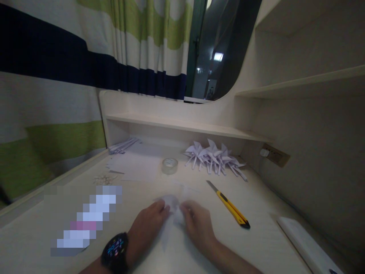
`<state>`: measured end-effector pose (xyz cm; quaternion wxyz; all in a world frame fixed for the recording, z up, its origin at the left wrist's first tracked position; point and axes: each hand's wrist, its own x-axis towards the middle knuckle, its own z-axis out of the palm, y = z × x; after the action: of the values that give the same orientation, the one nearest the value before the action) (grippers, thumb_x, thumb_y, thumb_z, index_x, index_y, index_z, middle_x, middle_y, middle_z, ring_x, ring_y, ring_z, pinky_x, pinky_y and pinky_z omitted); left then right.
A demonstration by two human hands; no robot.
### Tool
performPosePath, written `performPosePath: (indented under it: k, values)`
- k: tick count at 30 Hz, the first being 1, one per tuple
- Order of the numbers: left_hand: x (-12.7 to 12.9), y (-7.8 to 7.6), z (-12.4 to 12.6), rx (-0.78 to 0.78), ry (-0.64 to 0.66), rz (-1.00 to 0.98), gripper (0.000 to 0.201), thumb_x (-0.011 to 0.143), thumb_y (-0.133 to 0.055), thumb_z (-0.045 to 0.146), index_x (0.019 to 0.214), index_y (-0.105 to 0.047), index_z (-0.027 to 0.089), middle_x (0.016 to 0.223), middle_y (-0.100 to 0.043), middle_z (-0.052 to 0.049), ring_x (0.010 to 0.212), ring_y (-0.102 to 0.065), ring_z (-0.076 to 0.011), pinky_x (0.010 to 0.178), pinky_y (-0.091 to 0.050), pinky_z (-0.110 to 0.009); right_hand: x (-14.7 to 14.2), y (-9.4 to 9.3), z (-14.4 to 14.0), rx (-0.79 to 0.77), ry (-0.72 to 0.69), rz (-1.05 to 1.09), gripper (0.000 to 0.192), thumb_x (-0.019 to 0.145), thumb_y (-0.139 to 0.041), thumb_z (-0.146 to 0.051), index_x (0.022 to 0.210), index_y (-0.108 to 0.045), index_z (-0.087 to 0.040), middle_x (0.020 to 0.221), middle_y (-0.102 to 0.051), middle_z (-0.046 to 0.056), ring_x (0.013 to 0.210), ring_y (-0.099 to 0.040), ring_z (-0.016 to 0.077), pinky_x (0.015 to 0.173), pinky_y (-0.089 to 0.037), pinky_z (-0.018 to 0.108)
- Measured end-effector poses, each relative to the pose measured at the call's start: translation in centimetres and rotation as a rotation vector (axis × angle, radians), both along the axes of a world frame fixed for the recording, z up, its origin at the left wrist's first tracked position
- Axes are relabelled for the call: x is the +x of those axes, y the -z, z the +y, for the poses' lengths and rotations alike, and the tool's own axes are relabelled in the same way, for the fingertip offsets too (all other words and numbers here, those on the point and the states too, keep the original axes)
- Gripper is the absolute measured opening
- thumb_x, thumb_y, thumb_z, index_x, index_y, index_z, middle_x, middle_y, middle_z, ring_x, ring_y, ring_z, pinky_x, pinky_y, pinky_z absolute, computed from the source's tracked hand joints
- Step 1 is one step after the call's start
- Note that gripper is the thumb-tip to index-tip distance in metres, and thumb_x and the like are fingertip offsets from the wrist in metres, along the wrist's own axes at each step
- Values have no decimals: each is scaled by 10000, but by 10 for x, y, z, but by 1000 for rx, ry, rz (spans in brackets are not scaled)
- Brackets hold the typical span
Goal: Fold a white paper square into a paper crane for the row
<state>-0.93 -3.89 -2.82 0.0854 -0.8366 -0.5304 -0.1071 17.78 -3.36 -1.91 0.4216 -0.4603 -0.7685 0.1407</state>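
Near the front middle of the desk, my left hand [149, 222] pinches a piece of white paper [170, 199], its fingers closed. Facing it from the right, my right hand [199, 226] has thumb and fingers closed on the same paper. Blur hides the exact folds. A yellow utility knife [230, 207], blade out, lies to the right of my right hand. Beyond my hands stands a roll of clear tape [169, 166]. Several white paper pinwheels [212, 154] on paper sticks are piled at the back right.
White paper sheets [137, 161] lie at the back left, beside a bundle of rolled paper sticks [124, 145]. Small white bits [104, 179] are scattered nearby. A pixelated object [88, 220] lies left. A white, flat-topped object [305, 239] sits at the right edge, below a wall socket [276, 155].
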Motion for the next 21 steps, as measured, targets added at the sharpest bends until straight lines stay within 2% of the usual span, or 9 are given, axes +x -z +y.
performPosePath:
  k: [6, 10, 13, 17, 19, 21]
  values:
    - [1, 2, -14, 0, 2, 42, 312, 897, -422, 122, 1168, -577, 124, 1000, -638, -138, 911, -626, -285, 692, -552, -421, 0, -2, 1, -23, 3, 3, 178, 888, -487, -231, 837, -652, -187, 782, -689, 28, 714, -638, 162, 675, -428, 239]
    - [-2, 2, -33, -68, -49, -39, 420, 879, -481, 254, 1271, -495, 104, 1130, -608, -177, 970, -606, -312, 723, -543, -453, 0, -1, 1, -28, 17, -9, 170, 885, -498, -236, 844, -655, -188, 786, -690, 27, 714, -634, 163, 674, -429, 239]
    - [-9, -3, -43, -108, -14, -119, 569, 809, -580, 345, 1322, -440, 143, 1184, -584, -159, 1008, -583, -306, 795, -517, -453, 0, -2, 1, -45, 27, -19, 167, 884, -500, -231, 838, -654, -189, 787, -691, 23, 717, -635, 162, 675, -429, 238]
    - [-20, -8, -48, -123, 5, -198, 665, 766, -635, 361, 1360, -390, 186, 1187, -580, -139, 1023, -576, -299, 822, -498, -441, 0, -4, -1, -48, 29, -33, 174, 881, -491, -221, 824, -652, -189, 779, -691, 25, 720, -638, 164, 673, -430, 238]
    - [-24, -7, -52, -99, 7, -265, 597, 794, -613, 353, 1338, -411, 208, 1173, -594, -122, 1014, -588, -273, 822, -499, -403, 0, -5, -2, -34, 31, -28, 176, 879, -488, -219, 831, -655, -187, 779, -692, 27, 713, -638, 164, 669, -432, 236]
    - [-25, -6, -60, -70, -1, -318, 401, 841, -564, 338, 1221, -513, 218, 1098, -630, -95, 948, -617, -233, 790, -507, -348, 0, -5, -2, -25, 33, -25, 176, 877, -490, -219, 836, -658, -186, 781, -693, 28, 713, -640, 164, 670, -433, 236]
